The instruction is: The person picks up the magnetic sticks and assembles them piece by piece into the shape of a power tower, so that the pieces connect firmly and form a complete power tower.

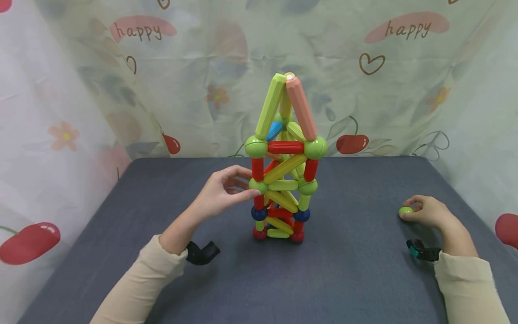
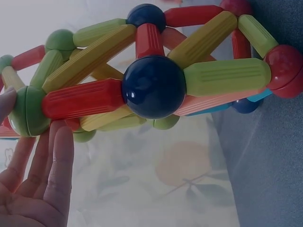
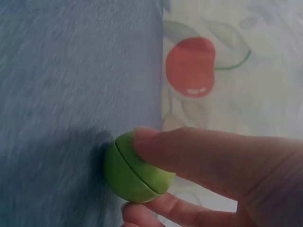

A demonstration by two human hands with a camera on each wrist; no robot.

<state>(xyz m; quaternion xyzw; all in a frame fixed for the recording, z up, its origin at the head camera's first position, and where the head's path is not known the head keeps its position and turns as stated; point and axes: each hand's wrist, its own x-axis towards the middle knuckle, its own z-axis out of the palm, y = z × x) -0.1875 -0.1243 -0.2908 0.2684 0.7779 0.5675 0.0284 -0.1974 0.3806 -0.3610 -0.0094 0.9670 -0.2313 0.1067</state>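
Note:
A tall tower (image 1: 285, 168) of coloured rods and balls stands upright on the dark table, with three sloping rods meeting at its peak. My left hand (image 1: 220, 191) is at the tower's left side, thumb and fingers about a mid-height green ball (image 2: 29, 111). Below that joint, the left wrist view shows a red rod (image 2: 85, 98) and a dark blue ball (image 2: 154, 87). Far to the right, my right hand (image 1: 430, 211) pinches a loose green ball (image 3: 132, 175) between thumb and fingers. That ball is at the table surface; whether it touches cannot be told.
The dark grey table (image 1: 344, 279) reaches back to a patterned cloth (image 1: 186, 108) hanging behind and at both sides. A black strap (image 1: 202, 253) sits at the left wrist, and a dark band (image 1: 422, 250) at the right. Bare table lies between the tower and the right hand.

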